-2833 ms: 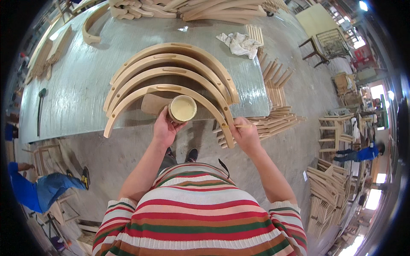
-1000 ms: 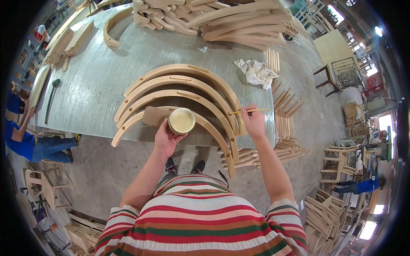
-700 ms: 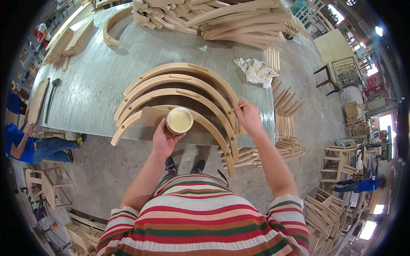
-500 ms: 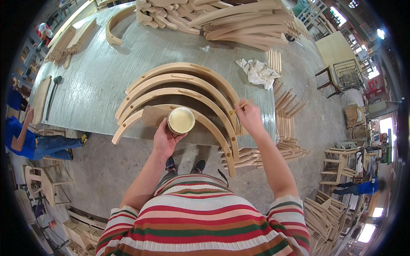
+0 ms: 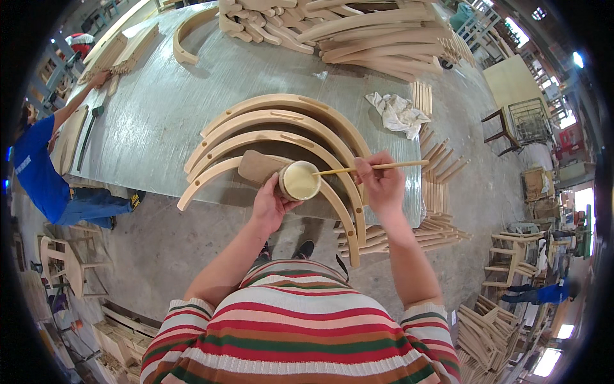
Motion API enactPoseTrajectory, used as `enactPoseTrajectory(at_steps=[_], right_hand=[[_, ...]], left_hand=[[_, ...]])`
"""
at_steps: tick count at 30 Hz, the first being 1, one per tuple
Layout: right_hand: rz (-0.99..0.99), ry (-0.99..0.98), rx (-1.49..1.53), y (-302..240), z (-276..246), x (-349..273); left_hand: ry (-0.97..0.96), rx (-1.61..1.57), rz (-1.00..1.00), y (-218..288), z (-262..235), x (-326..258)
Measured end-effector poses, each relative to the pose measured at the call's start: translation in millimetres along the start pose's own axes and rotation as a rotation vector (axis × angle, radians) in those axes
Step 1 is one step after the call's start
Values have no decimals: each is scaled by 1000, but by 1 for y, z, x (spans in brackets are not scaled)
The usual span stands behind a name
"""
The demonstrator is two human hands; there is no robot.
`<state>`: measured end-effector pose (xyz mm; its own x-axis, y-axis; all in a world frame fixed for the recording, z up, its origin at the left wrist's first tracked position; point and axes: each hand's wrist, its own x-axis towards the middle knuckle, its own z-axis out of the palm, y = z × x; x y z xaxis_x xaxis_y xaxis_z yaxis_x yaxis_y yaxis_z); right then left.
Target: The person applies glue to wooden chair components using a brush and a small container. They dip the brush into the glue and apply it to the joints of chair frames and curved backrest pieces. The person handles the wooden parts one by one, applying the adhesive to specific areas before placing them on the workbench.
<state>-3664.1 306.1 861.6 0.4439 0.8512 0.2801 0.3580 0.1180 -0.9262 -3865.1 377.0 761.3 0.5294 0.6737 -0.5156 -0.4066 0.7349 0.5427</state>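
Now my left hand (image 5: 270,208) grips the glue cup (image 5: 299,180) at the counter's (image 5: 147,121) near edge; my right hand (image 5: 378,184) pinches a thin stick (image 5: 374,168) over it

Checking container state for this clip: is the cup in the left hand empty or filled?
Filled. The cup, gripped by the left hand, shows pale cream liquid near its rim; the stick in the right hand points toward it.

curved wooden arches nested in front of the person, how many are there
4. Outermost arch, farthest from the person; second arch; third arch; innermost arch, nearest the hands, partly covered by the cup. Another separate curved piece lies far off on the table.
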Motion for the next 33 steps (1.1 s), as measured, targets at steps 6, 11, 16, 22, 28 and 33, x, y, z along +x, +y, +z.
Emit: enactPoseTrajectory(at_steps=[6,11,16,22,28,33], right_hand=[[281,-25,175,19,11,-7],[498,41,864,39,-2,-19],[719,252,991,55,5,-39],[712,407,944,66,3,-49],[259,414,324,46,-58,-60],[231,262,-163,50,-70,-81]], left_hand=[[-61,19,-10,-5,19,-1],[-37,6,-24,-3,15,-1],[-54,12,-30,1,23,-2],[-74,54,-65,-9,39,4],[-93,35,-118,-6,22,9],[-58,4,-76,4,5,14]])
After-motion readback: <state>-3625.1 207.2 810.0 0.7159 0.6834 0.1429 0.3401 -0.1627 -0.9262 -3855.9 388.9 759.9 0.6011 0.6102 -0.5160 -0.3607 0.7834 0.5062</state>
